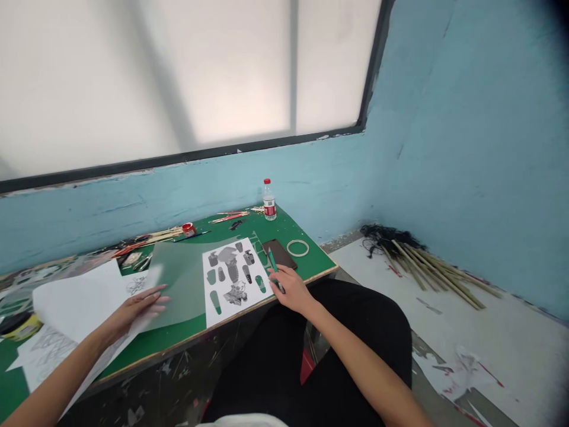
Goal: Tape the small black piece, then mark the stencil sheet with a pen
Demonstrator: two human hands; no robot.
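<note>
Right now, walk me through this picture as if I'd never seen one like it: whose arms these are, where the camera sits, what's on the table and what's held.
There is no machine here. The camera is worn on a person's head and looks forward and down, so the two bare arms reaching in from below are that person's own.

They sit at a green table set against a blue wall under a frosted window.

The left hand rests on a translucent sheet and loose white papers. The right hand holds a green pen in its fingers, beside a printed sheet of grey and green shapes.

Further back lie a dark phone-like slab, a pale ring, a small red-capped jar, a water bottle and a scatter of brushes and sticks. Bamboo sticks lie on the floor to the right.
</note>
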